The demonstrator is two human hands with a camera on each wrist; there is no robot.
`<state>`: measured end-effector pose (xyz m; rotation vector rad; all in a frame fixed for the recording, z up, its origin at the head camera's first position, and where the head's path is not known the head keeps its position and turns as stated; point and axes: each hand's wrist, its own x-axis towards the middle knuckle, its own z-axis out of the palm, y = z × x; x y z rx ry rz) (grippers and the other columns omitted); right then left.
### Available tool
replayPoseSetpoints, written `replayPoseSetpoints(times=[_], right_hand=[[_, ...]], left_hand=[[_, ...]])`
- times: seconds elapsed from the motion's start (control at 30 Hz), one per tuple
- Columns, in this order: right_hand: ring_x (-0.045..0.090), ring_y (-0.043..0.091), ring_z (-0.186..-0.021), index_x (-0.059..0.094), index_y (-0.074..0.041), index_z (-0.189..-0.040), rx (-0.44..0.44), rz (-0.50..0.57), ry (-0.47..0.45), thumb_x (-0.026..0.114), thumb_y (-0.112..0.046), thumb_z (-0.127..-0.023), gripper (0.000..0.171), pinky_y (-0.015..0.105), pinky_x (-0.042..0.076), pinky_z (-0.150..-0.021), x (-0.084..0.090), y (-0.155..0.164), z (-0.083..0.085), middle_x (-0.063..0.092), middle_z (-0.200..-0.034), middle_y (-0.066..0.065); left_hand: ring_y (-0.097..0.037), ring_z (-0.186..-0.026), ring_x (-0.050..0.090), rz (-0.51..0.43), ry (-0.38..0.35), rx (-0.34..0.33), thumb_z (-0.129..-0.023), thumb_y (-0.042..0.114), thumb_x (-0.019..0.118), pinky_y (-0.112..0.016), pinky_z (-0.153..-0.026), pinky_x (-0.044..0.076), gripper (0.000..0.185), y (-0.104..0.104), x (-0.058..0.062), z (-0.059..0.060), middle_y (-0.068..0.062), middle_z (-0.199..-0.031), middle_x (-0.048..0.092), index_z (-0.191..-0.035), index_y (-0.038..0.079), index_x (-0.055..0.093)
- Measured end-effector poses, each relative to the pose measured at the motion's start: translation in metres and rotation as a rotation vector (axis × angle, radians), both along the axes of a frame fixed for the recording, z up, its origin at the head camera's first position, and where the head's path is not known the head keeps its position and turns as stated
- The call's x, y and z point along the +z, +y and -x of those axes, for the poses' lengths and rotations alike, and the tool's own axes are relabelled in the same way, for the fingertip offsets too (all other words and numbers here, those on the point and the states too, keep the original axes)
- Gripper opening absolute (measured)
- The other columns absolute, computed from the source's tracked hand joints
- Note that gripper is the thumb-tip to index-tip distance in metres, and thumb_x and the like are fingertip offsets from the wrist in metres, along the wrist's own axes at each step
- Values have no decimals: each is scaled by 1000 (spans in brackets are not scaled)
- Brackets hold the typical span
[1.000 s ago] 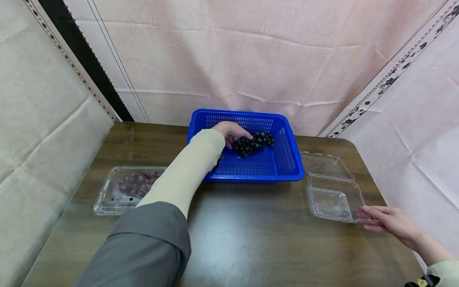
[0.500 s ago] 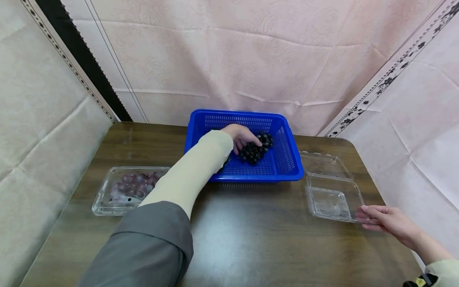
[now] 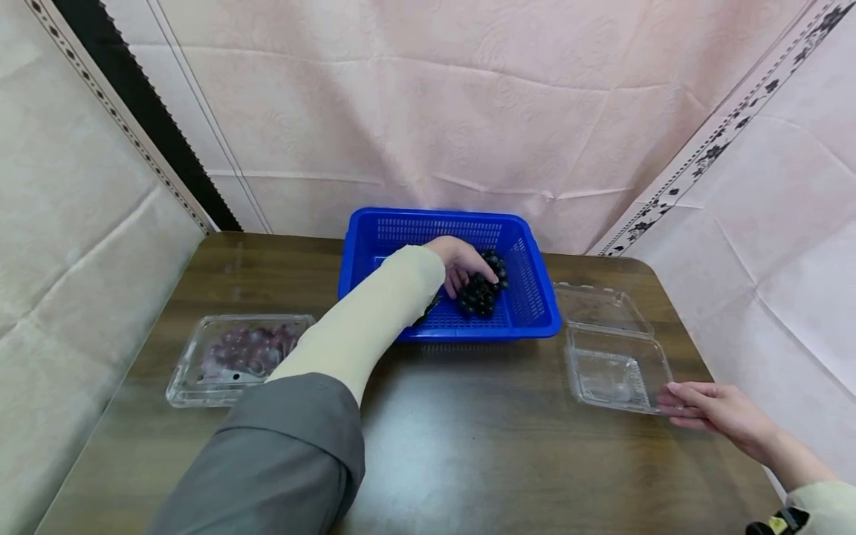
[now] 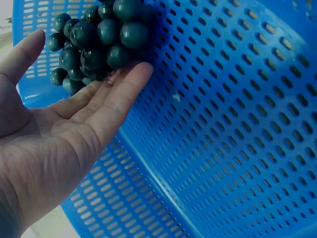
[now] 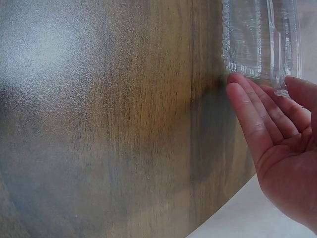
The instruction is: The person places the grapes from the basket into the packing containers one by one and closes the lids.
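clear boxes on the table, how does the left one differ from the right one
The left clear box holds reddish-purple grapes; the right clear box holds no fruit. The left one looks closed, though that is hard to tell, while the right one lies hinged open with its lid toward the wall. No hand is at the left one; the right hand touches the right one's near corner. Both are clear plastic boxes flanking the blue basket.

No writing, label, brand or number can be read anywhere — the trim on the wall drapes (image 3: 722, 141) carries only a flower pattern.
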<state>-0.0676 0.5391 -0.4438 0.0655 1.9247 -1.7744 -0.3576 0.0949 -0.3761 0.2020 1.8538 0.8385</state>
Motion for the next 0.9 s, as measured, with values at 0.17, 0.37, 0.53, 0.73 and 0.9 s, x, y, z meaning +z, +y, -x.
replayPoseSetpoints(times=[0.17,0.37,0.53,0.73,0.9], right_hand=[[76,13,-109,75,-20,-122,-2,0,2,37,-6,-117,41,31,64,-92,0,-1,0,79,-120,1],[76,11,-108,76,-21,-120,-11,-12,9,37,-5,-117,42,30,64,-91,0,-2,-3,80,-118,0],[76,11,-107,76,-22,-119,-9,1,20,36,-3,-117,45,30,64,-91,-1,-4,-4,80,-117,0],[76,12,-107,76,-24,-118,-11,16,18,35,-2,-117,47,30,64,-91,0,-4,-4,79,-117,-1],[76,12,-108,76,-21,-120,-10,6,12,35,-3,-117,45,30,64,-91,1,-4,-3,79,-118,0]], left_hand=[[-36,-150,45,48,-3,21,-101,37,73,-50,-111,55,81,9,0,-1,-20,-165,42,-166,7,34],[-36,-145,51,97,8,-5,-102,38,73,-48,-109,57,79,17,2,-2,-20,-162,46,-163,3,38],[-37,-139,57,97,9,3,-102,37,73,-48,-106,58,77,23,1,-2,-23,-157,51,-159,-2,40],[-37,-139,57,101,8,-9,-102,35,73,-47,-107,58,75,34,-4,-5,-25,-156,53,-158,-3,42],[-38,-137,60,174,18,-53,-102,31,74,-46,-107,58,70,43,-3,-8,-26,-154,55,-157,-2,47]])
